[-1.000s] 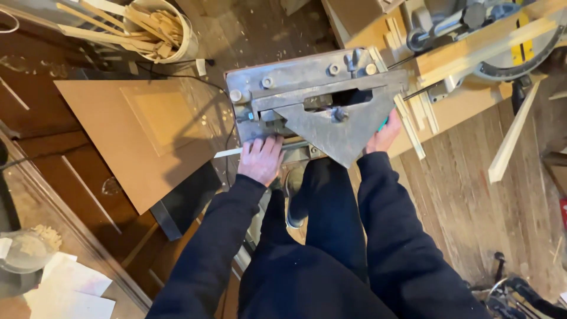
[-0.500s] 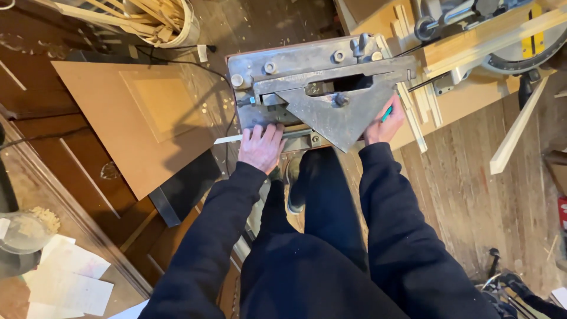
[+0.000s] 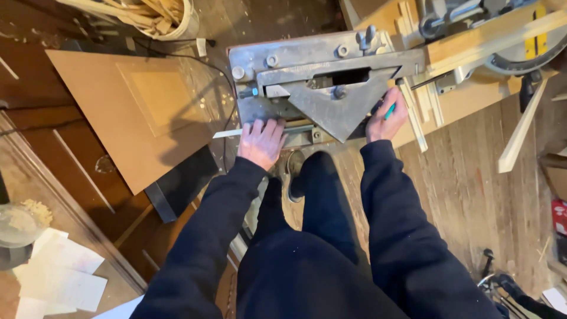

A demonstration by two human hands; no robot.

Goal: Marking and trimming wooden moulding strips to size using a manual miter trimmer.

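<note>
Grey steel mitre-cutting machine with triangular plate (image 3: 331, 88): stood between both hands. Left hand (image 3: 261, 142): fingers spread flat, pressing thin pale wooden strip (image 3: 231, 133) at the machine's front edge. Right hand (image 3: 387, 117): curled around a teal-handled tool (image 3: 390, 110) beside the plate.

Worn plank floor (image 3: 472, 195) — a brown board (image 3: 127, 115), scattered white papers (image 3: 56, 280) and wood shavings lie on it.
</note>
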